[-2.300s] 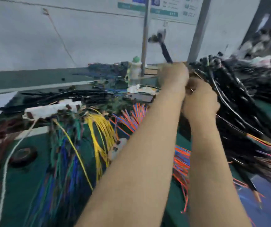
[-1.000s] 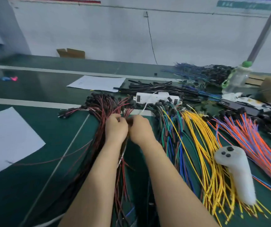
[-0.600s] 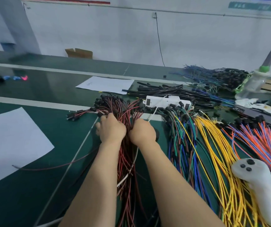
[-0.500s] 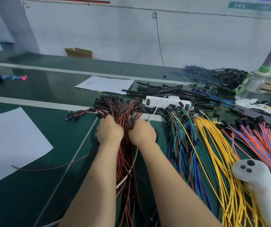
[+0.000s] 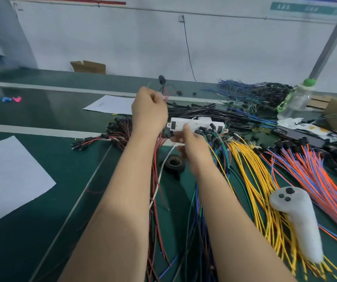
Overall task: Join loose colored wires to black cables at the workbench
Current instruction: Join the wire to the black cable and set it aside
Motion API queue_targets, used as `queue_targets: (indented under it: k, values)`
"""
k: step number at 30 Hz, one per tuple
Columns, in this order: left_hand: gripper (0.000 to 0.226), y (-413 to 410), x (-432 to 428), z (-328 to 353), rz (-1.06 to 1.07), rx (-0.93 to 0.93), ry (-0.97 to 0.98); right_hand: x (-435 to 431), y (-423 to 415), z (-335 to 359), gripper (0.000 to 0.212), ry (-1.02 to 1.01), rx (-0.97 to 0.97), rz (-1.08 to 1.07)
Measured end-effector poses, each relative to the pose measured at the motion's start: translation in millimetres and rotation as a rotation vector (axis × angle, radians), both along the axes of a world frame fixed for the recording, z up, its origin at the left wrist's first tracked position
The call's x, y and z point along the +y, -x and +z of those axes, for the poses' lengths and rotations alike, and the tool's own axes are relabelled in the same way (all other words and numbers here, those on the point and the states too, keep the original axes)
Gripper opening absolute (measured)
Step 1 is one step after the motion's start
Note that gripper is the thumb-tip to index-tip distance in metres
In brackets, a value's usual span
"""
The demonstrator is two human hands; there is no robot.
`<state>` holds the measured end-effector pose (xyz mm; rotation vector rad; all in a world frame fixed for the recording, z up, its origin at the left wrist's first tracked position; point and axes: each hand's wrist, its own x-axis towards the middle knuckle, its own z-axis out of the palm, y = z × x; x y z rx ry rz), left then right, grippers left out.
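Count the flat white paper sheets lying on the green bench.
2. One sheet lies at the near left; the other sheet lies farther back, beside the raised left hand. More may hide under the wire piles.

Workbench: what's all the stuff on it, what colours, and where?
red wires: many, red, centre-left
yellow wires: many, yellow, right of centre
orange-blue wires: many, orange and blue, far right
black cables: many, black, behind power strip
power strip: one, white, centre
tape roll: one, black, in front of power strip
controller: one, white, on yellow wires
paper sheets: two, white, left
bottle: one, clear, back right
left hand: raised, gripping one red wire
right hand: blurred, near power strip
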<state>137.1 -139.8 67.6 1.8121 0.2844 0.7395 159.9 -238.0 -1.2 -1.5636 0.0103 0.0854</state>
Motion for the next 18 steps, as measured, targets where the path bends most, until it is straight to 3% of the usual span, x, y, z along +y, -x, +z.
queue_targets:
  k: [3,6,8,10,12,13,16,18]
  values:
    - [0.026,1,-30,18,-0.322,0.061,0.318,-31,4,20,0.055,-0.385,0.041,0.095]
    - [0.031,7,-69,14,-0.516,0.176,0.392,-61,8,38,0.059,-0.646,-0.004,0.176]
    - [0.03,12,-90,3,-0.587,0.254,0.214,-75,10,43,0.045,-0.583,0.003,0.078]
    - [0.031,13,-101,-9,-0.617,0.302,-0.2,-86,11,41,0.025,-0.372,-0.029,-0.087]
    - [0.028,15,-106,-17,-0.559,0.32,-0.563,-97,11,32,0.025,-0.334,-0.073,-0.168]
    - [0.028,17,-107,-19,-0.47,0.307,-0.652,-102,12,28,0.027,-0.389,-0.073,-0.177]
    - [0.02,19,-105,-28,-0.152,0.171,-0.642,-114,12,18,0.025,-0.562,-0.033,-0.145]
    - [0.022,16,-103,-37,-0.116,0.177,-0.677,-117,13,14,0.025,-0.552,-0.013,-0.125]
